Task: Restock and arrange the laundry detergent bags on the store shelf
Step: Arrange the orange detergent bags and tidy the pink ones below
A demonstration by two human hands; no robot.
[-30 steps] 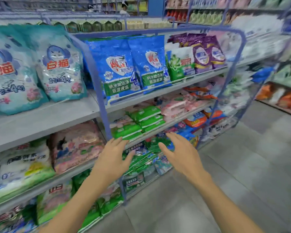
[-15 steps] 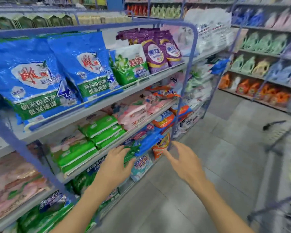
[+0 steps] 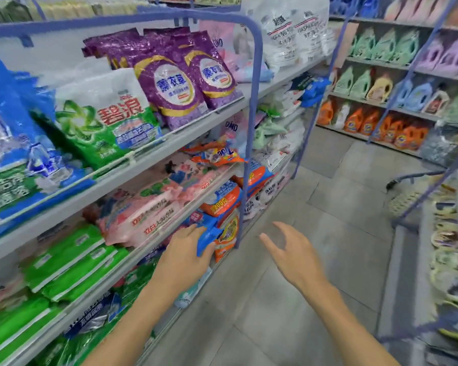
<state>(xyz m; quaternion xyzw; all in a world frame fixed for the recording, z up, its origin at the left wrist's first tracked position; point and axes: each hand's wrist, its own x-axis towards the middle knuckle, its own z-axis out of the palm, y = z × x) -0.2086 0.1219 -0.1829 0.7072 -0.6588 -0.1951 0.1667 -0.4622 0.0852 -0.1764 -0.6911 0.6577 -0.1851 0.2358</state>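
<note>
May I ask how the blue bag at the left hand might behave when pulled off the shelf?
The blue bag looks crumpled, so probably floppy. Its smooth film may slip. It seems to overhang the shelf, so could slide out.

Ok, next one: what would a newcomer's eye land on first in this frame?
Two bare hands sit low in the centre. The left hand touches a blue bag low on the shelving, while the right hand hangs open over the grey floor. Above them, purple bags stand upright on the upper shelf beside a green-and-white bag.
</note>
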